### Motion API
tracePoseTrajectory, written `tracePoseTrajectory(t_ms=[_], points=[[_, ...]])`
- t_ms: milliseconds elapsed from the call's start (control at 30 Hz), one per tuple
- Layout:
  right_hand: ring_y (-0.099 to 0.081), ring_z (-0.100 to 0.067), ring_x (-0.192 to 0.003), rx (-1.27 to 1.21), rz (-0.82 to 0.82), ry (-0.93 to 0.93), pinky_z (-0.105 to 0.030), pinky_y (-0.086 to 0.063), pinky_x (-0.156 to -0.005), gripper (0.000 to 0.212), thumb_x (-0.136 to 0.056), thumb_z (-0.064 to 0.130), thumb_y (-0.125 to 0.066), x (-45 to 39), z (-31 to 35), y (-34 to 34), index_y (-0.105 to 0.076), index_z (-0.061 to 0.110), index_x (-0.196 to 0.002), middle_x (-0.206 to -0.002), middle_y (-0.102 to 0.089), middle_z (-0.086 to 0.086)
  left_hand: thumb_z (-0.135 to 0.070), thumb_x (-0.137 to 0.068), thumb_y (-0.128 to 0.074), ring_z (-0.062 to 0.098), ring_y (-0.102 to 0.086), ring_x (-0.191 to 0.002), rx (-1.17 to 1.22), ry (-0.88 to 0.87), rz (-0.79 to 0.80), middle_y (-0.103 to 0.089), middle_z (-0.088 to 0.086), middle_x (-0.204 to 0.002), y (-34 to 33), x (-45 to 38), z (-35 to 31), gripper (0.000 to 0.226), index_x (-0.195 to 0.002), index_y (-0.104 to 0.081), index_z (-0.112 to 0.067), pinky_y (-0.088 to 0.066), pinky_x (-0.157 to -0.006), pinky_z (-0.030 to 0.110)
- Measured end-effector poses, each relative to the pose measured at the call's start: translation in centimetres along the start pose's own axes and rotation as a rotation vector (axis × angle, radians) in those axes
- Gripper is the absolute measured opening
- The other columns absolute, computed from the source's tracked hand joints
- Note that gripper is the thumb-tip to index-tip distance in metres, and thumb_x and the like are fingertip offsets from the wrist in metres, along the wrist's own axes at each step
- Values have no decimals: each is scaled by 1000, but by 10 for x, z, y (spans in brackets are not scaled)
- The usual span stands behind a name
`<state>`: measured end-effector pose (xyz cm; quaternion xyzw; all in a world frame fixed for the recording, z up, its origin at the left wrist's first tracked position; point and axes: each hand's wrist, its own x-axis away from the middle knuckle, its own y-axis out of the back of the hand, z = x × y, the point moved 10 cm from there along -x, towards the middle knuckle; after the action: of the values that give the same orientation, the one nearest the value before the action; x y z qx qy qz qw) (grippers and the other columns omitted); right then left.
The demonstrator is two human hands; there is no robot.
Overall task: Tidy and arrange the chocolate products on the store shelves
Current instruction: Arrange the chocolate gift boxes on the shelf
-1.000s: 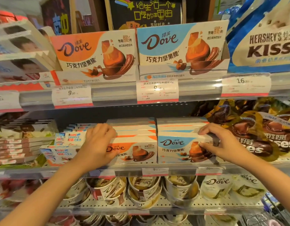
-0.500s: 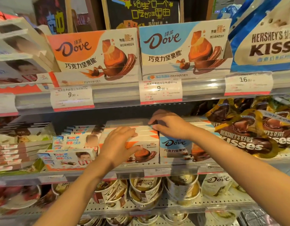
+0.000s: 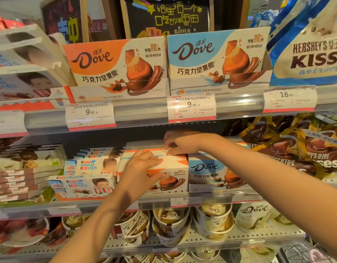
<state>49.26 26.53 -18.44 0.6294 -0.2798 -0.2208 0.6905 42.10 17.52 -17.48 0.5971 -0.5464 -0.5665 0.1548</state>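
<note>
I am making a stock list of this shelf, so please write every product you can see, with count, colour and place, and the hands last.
Orange Dove display box: one, top shelf, centre-left.
Blue Dove display box: one, top shelf, right of the orange.
Hershey's Kisses bag: one, blue and white, top right.
Price tags: four, white with red edge, top shelf rail.
Orange Dove boxes: a stack, middle shelf centre; count unclear.
Blue Dove box: one in front, right of that stack.
Kinder boxes: several, white and blue, middle left.
Kisses bags: several, gold-brown, middle right.
Dove cups: several, cream, bottom shelf.
Left hand: on the orange stack's front.
Right hand: grip on the stack's top.
</note>
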Motion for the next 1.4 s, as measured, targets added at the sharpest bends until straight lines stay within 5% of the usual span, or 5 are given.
tracePoseTrajectory(t_ms=[433,567,867,1067,1400], points=[[-53,-30,-112,-26,-501,-34,-31,-42,-90,30,-96,17,-42,62,21,61,-45,9,-125,-124,-55,-13,-41,-73,-70,19,-62,-87,-218,-81,-15,-68,-4,-91,1,0,-10,37,-99,-73,-15,-52,-72,29],[-64,-34,-81,100,-798,47,-25,-37,-63,18,-90,9,-54,101,24,74,-58,-2,-105,-88,-67,-20,-44,-82,-48,20,-59,-94,-291,-105,22,-66,0,-99,-9,2,-13,47,-108,-68,-12,-54,-75,31],[-47,-19,-95,-49,-1150,115,-7,-27,-95,39,-102,33,-22,201,-8,74,-43,5,-118,-108,-50,-6,-43,-86,-59,14,-47,-120,-141,35,57,-54,-8,-127,-15,-10,-21,45,-128,-52,-26,-38,-97,27],[-45,-5,-100,-110,-1115,10,-2,-30,-93,40,-102,35,-22,229,-30,63,-42,7,-122,-106,-52,-4,-29,-76,-75,6,-58,-102,340,185,283,-66,-10,-107,-49,-34,-27,27,-96,-59,-40,-50,-87,26],[-45,-10,-101,-104,-967,-107,-3,-25,-93,42,-101,41,-20,225,-81,13,-41,13,-124,-107,-55,-7,-37,-70,-78,-4,-42,-118,200,-47,451,-48,-23,-133,-56,-48,-39,66,-129,-48,-43,-39,-100,28]])
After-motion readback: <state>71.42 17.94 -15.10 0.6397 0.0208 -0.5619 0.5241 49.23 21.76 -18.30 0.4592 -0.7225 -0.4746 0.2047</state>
